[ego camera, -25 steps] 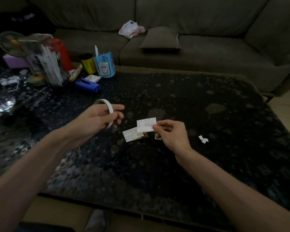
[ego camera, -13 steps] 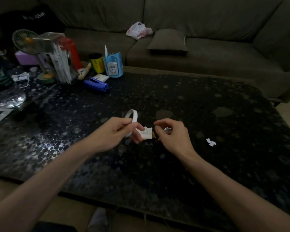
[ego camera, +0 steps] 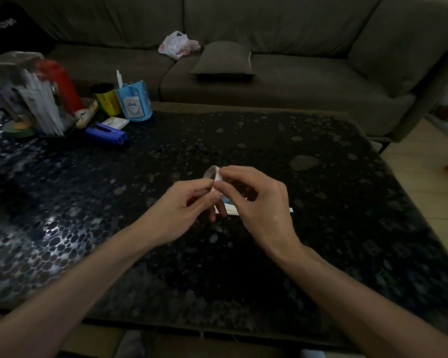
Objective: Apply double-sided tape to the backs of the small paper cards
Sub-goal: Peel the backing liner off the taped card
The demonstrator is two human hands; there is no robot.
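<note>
My left hand (ego camera: 181,208) grips a small white roll of double-sided tape (ego camera: 210,173) above the middle of the dark pebbled table (ego camera: 321,228). My right hand (ego camera: 261,202) meets it from the right, and its thumb and forefinger pinch the tape at the roll's edge. Under both hands lie the small paper cards (ego camera: 229,208) in a little pile on the table, mostly hidden by my fingers. A white paper scrap (ego camera: 291,210) lies just right of my right hand.
At the table's back left stand a blue stapler (ego camera: 106,133), a blue pen holder (ego camera: 133,103), a yellow and black can (ego camera: 106,98) and a cluttered rack with a red item (ego camera: 62,83). Behind is a sofa with a cushion (ego camera: 224,59) and a plastic bag (ego camera: 177,45).
My right hand no longer holds the card it held up a second ago. It has moved left to the tape roll, and both hands have come together over the cards.
</note>
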